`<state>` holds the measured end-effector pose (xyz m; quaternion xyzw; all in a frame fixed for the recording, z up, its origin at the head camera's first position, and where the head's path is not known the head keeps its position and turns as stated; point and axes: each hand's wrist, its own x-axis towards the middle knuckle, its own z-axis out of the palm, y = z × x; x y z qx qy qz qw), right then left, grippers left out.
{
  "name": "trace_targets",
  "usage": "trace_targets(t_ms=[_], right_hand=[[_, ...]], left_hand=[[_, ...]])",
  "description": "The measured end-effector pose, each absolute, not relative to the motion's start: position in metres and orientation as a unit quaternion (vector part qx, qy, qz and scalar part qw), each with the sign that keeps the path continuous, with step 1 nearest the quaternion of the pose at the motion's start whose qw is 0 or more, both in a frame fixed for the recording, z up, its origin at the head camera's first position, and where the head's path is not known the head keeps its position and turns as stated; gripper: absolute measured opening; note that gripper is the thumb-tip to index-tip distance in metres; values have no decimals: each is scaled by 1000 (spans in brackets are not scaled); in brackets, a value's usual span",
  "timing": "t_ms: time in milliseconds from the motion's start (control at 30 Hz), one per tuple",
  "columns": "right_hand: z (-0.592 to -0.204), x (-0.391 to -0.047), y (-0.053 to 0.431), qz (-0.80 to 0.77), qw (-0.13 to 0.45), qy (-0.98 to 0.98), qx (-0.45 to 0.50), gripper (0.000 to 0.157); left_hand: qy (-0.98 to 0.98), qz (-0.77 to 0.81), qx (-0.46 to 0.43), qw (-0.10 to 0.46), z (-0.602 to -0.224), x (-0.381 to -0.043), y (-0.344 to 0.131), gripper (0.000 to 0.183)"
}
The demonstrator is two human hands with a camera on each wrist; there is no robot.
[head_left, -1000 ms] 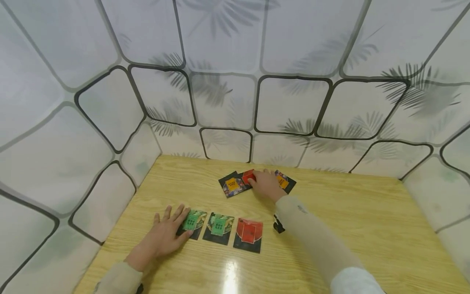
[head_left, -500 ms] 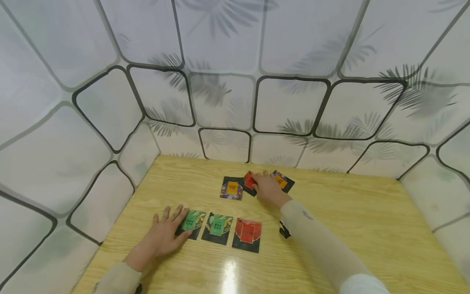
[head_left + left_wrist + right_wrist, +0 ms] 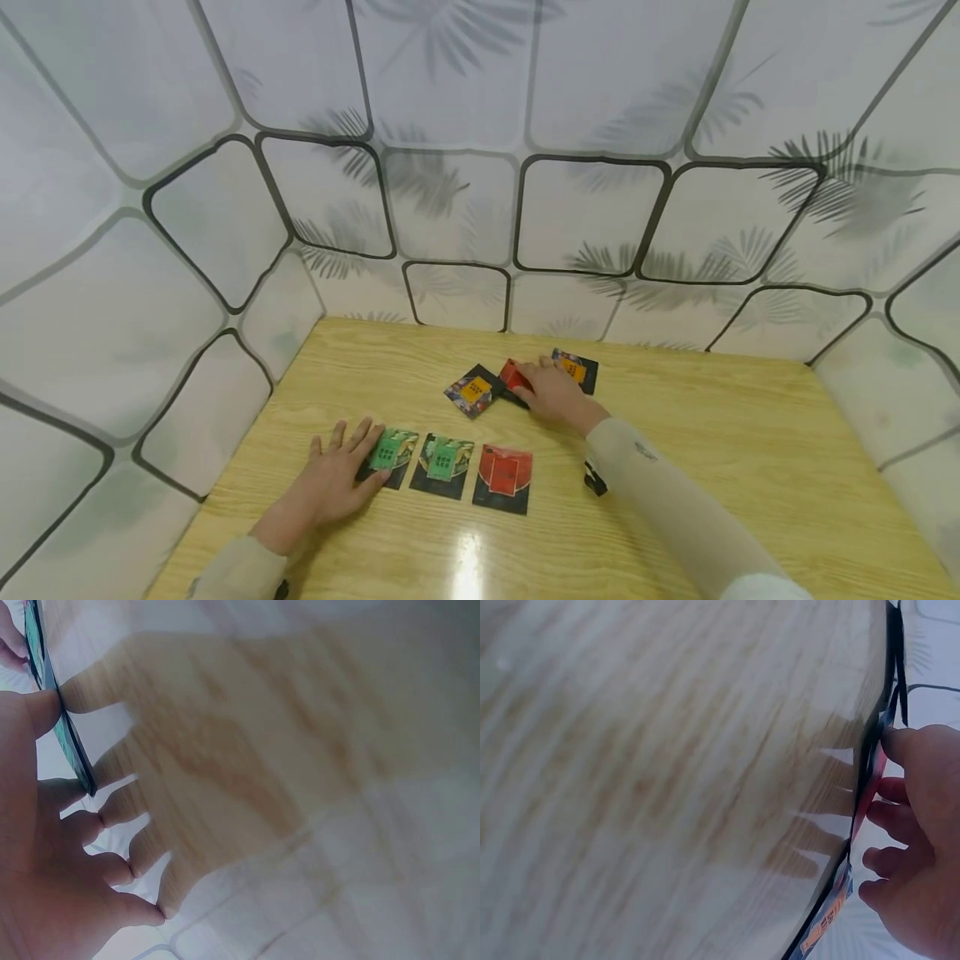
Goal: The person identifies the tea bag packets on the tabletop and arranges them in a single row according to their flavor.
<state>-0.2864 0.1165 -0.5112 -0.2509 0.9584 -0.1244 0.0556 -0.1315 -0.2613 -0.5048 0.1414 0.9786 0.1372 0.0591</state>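
Observation:
My left hand (image 3: 337, 477) lies spread on the table at the left of the front row, its fingers apart. Its thumb and index finger rest at the edge of a green card (image 3: 391, 450). Beside that lie a second green card (image 3: 444, 463) and a red card (image 3: 504, 477). My right hand (image 3: 553, 390) rests over another red card (image 3: 513, 375) in the back row, its fingertips and thumb touching it and partly covering it. In the right wrist view, this red card (image 3: 869, 791) lies flat under the fingertips. An orange-and-purple card (image 3: 474, 390) adjoins it on the left.
Another orange-and-purple card (image 3: 574, 369) lies just behind my right hand, partly hidden. The wooden table (image 3: 720, 442) extends far to the right. A patterned white wall (image 3: 457, 200) rises directly behind the table's back edge.
Under my right hand the back red card has turned and shifted slightly toward me. The orange-and-purple card to its left has turned too. My left hand stays in place.

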Motion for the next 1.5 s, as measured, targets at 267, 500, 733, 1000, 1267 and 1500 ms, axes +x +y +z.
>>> trace_targets(t_ms=[267, 500, 733, 1000, 1267, 1500], right_hand=[[-507, -275, 124, -133, 64, 959, -241, 57], [-509, -268, 135, -143, 61, 956, -250, 54], [-509, -261, 146, -174, 57, 952, -246, 57], [-516, -253, 160, -187, 51, 944, -268, 55], [-520, -242, 168, -188, 53, 942, -272, 55], [-522, -230, 172, -186, 49, 941, -277, 55]], left_hand=[[979, 134, 144, 57, -505, -132, -261, 75], [979, 132, 143, 57, -505, -132, -262, 75], [978, 136, 141, 65, -503, -130, -261, 76], [979, 133, 141, 63, -502, -129, -260, 75], [979, 130, 141, 63, -502, -130, -259, 75], [980, 128, 138, 63, -502, -130, -259, 76]])
